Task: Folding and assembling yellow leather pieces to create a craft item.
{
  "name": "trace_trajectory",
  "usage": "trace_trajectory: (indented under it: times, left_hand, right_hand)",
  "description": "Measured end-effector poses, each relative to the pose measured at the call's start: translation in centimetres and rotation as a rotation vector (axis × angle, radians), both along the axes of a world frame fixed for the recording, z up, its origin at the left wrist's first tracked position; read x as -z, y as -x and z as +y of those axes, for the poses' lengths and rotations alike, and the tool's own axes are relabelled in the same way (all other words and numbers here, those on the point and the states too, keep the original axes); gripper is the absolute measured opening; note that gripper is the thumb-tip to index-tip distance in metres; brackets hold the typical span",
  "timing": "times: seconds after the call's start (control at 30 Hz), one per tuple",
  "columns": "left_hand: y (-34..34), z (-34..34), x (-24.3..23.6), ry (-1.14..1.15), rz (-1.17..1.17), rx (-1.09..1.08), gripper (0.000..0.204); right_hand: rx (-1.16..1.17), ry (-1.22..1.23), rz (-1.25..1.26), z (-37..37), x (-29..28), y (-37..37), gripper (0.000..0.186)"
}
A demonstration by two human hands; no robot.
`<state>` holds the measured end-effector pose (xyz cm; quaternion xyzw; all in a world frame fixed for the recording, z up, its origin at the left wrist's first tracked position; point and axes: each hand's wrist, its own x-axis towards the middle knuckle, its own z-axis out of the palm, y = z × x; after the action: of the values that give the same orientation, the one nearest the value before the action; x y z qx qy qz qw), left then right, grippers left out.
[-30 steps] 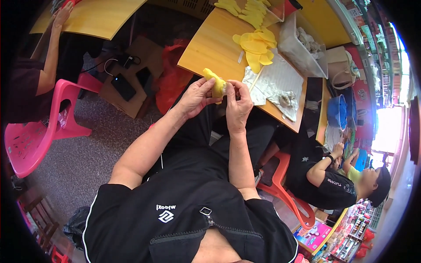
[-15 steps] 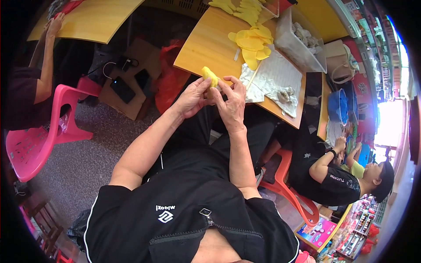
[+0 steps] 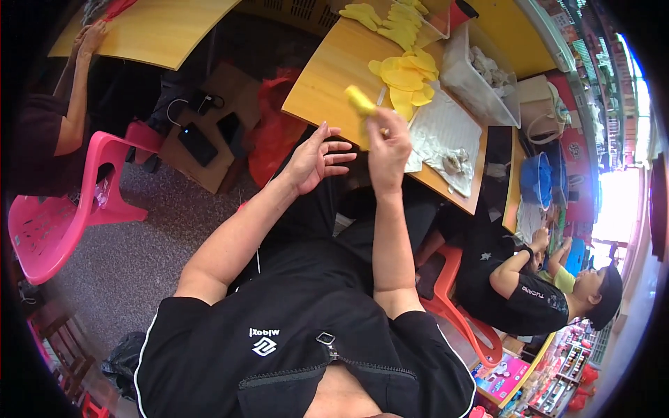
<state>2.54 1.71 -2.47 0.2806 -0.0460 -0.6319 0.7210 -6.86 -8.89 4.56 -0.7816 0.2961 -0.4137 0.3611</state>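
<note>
My right hand (image 3: pixel 390 150) is closed, pinching a small yellow cloth piece (image 3: pixel 359 101) that points up over the near edge of the wooden table (image 3: pixel 324 80). The piece looks soft and is slightly blurred by motion. To its left, my left hand (image 3: pixel 317 161) is open, fingers spread, with nothing in it. Beyond my right hand lies a loose pile of flat, rounded yellow pieces (image 3: pixel 405 75). More yellow pieces (image 3: pixel 396 24) lie at the table's far end. A white quilted cloth (image 3: pixel 446 122) with a crumpled whitish wad (image 3: pixel 454 164) on it covers the table's right side.
A translucent plastic bin (image 3: pixel 456 76) of whitish material stands at the table's right edge. A red plastic bag (image 3: pixel 268 132) hangs left of the table. Pink chair (image 3: pixel 87 202) and cardboard (image 3: pixel 223 171) with phones are left. Another person (image 3: pixel 526 285) sits at right beside a blue bucket (image 3: pixel 535 177).
Both hands held the yellow piece together before. My left hand has let go and opened, moving slightly down. My right hand has carried the piece up and right.
</note>
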Motion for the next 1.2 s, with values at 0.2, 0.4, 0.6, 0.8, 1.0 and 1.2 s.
trace_trajectory:
  times: [0.2,0.4,0.6,0.8,1.0,1.2]
  left_hand:
    - [0.5,-0.1,0.4,-0.082,-0.091,0.087,0.055]
    - [-0.6,-0.1,0.6,-0.134,-0.065,0.018,0.052]
    - [-1.0,-0.1,1.6,-0.101,-0.08,-0.002,0.042]
    - [-1.2,-0.2,0.6,0.069,-0.014,-0.022,0.033]
    - [-1.2,-0.2,0.8,0.023,-0.054,-0.049,0.03]
    - [-0.5,-0.1,0.5,0.012,-0.102,-0.061,0.03]
  right_hand:
    - [-0.012,0.449,0.362,-5.8,4.9,-1.3,0.017]
    - [0.179,0.326,-0.028,-4.1,0.3,-1.8,0.01]
    - [0.003,0.192,0.248,-3.5,2.6,-0.5,0.016]
    - [-0.207,-0.454,-0.005,1.8,2.0,0.9,0.026]
    - [-0.051,0.1,0.153,3.0,1.7,1.9,0.022]
    - [-0.14,0.095,0.25,3.4,2.6,2.3,0.023]
